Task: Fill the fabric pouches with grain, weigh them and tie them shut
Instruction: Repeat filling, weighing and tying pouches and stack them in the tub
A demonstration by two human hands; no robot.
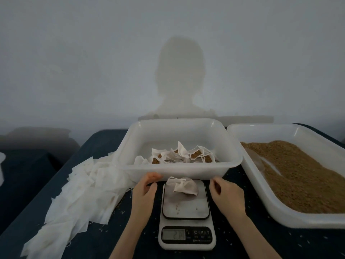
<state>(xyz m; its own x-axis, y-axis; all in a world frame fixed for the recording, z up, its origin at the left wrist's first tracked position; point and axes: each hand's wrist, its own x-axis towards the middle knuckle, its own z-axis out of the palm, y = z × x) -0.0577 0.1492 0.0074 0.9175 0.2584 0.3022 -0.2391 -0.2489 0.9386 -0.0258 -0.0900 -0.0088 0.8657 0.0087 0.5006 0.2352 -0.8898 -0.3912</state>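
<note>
Dark blue cloth covers the table (104, 143) below a pale wall. At lower centre, a filled pouch (183, 186) lies on the scale (186, 212), touched by neither hand. The left hand (144, 191) and right hand (226, 196) are held beside it, fingers loosely curled, grasping nothing. Empty pouches (80, 191) are heaped at left; grain (298, 176) fills the right tray (261, 206).

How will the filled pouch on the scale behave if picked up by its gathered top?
The pouch looks like thin, crumpled fabric, so it will likely hang floppy and sag round its grain. It probably feels light. Its neck looks loosely gathered, and stray grains lie on the scale, so tipping it may spill.
</note>
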